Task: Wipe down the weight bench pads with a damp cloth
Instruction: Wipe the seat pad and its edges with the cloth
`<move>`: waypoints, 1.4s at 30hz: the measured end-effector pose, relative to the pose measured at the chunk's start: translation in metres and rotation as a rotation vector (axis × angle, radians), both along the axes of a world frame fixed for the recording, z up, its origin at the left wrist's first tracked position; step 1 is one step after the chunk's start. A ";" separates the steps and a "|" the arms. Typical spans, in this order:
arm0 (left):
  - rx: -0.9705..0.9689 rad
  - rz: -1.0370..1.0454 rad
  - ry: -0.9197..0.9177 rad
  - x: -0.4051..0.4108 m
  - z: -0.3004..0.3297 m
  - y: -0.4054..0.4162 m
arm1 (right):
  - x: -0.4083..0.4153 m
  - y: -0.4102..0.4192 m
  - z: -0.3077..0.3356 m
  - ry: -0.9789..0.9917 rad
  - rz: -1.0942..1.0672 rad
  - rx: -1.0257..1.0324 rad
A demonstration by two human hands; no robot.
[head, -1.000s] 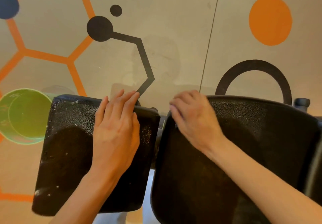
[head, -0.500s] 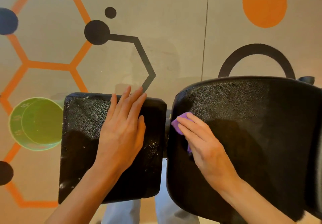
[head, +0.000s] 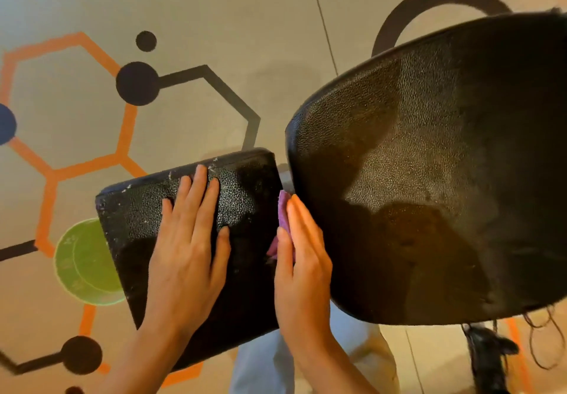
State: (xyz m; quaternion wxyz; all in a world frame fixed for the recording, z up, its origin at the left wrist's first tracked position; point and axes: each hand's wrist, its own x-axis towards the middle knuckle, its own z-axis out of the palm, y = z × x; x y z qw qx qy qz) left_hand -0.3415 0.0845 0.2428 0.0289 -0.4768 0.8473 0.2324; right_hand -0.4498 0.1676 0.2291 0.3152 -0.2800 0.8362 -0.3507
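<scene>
The left hand lies flat, fingers straight, on the small pad. The right hand, fingers straight, presses the purple cloth against the near-left edge of the large pad, in the gap between both pads. Risk: the cloth, pressed rather than gripped, may slip into the gap. White flecks along the small pad's far edge may be missed.
</scene>
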 end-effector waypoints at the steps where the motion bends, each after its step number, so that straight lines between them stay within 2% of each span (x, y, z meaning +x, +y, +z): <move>1: -0.016 -0.010 -0.006 0.001 -0.001 0.000 | -0.001 -0.011 -0.001 0.032 -0.005 -0.001; 6: -0.053 -0.022 0.022 0.002 -0.007 0.001 | -0.012 -0.053 -0.003 0.227 -0.011 0.103; 9: -0.072 -0.037 0.030 0.004 -0.009 0.003 | -0.004 -0.021 0.000 0.171 0.014 0.056; 13: -0.083 -0.041 0.028 0.004 -0.010 0.003 | 0.012 0.035 0.008 0.178 -0.062 0.153; 19: -0.114 -0.054 -0.007 0.003 -0.014 0.005 | -0.014 -0.048 -0.004 0.136 -0.009 0.215; 23: -0.149 -0.072 -0.011 0.003 -0.016 0.007 | 0.001 -0.010 -0.006 0.099 -0.018 0.080; 25: -0.145 -0.086 -0.009 0.003 -0.016 0.007 | 0.014 0.036 -0.007 0.148 -0.093 0.073; 28: -0.110 -0.083 -0.012 0.004 -0.015 0.006 | 0.027 0.090 0.000 0.148 -0.091 0.081; 34: -0.128 -0.108 -0.031 0.007 -0.015 0.004 | 0.026 0.075 -0.011 0.049 -0.153 0.019; 38: -0.134 -0.117 -0.040 0.008 -0.016 0.004 | 0.031 0.112 -0.002 0.047 -0.118 -0.017; 42: -0.142 -0.129 -0.040 0.009 -0.017 0.003 | 0.022 0.126 0.012 -0.103 -0.205 -0.109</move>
